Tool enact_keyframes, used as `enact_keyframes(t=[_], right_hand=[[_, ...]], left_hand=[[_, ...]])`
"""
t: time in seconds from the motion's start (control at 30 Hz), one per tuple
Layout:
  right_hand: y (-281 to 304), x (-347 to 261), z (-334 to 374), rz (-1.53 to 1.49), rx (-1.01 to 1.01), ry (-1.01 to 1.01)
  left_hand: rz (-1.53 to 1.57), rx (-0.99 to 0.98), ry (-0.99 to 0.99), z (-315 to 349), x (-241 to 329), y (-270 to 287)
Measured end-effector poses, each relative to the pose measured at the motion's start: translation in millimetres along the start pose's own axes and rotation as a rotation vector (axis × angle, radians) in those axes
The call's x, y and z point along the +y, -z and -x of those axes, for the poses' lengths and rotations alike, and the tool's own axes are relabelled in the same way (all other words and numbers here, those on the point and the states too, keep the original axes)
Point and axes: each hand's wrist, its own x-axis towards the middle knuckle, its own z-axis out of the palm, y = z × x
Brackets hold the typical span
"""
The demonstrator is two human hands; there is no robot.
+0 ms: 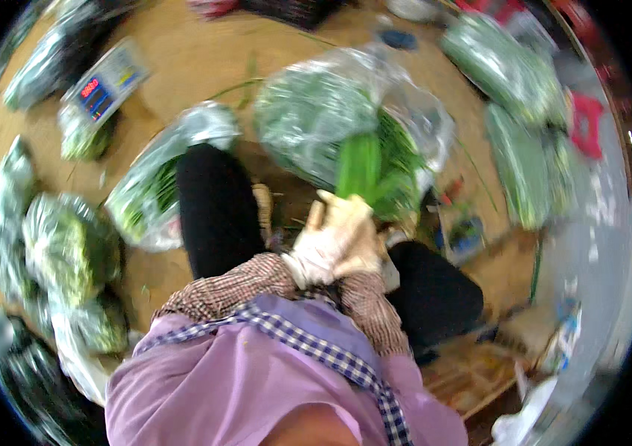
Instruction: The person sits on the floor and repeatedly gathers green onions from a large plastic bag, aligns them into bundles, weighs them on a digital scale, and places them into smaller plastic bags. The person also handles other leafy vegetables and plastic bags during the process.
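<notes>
Both my hands wear pale gloves and meet in front of my body, between my knees. A bunch of long green chives (358,165) points away from me, its near ends in my grip. My right hand (360,234) closes round those ends. Against it presses my left hand (316,245), fingers bent at the same ends; blur hides exactly how they lie. Just beyond is a large clear plastic bag (308,111) full of green leaves, its mouth spread toward the right. More loose chives (398,160) lie in that mouth, beside the held bunch.
A smaller bag of greens (156,186) lies by my left knee. Further left are a digital scale (111,82) and bagged leafy vegetables (71,245). Bagged greens (509,70) are stacked at the right, near a red plastic piece (587,125). Stray leaves lie on the brown floor.
</notes>
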Motion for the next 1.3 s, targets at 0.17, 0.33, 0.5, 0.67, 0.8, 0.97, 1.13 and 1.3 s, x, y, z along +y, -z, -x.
enact_keyframes(t=[0.17, 0.33, 0.5, 0.67, 0.8, 0.97, 1.13, 1.3], right_hand=[[13.6, -68.0, 66.7, -0.227, -0.155, -0.092], [11.1, -97.6, 105.6, 0.359, -0.171, 0.265], [-65.8, -89.3, 95.1, 0.414, -0.214, 0.176], [-170.7, -33.0, 103.9, 0.956, -0.262, 0.294], [-246.9, 54.9, 65.6, 1.451, -0.492, 0.191], [-268.0, 184.4, 20.7, 1.721, -1.382, 0.578], [-226.3, 296.1, -16.8, 1.377, -1.855, 0.508], [-184.9, 317.1, -148.4, 1.536, -2.035, 0.675]], left_hand=[[-0.080, 0.398, 0.257, 30.4, -39.7, 136.8], [-0.463, 0.753, 0.912, 156.9, -156.6, 87.8], [-0.450, 0.384, 1.384, 182.1, -227.5, 40.2], [-0.375, 0.613, 1.486, 258.5, -269.3, 106.3], [0.346, 1.347, 1.147, 293.4, -248.2, 162.2], [1.554, 1.482, 0.957, 295.0, -198.8, 212.7], [1.795, 1.331, 0.378, 297.4, -188.0, 208.1], [1.753, 1.159, 0.445, 326.5, -187.2, 223.7]])
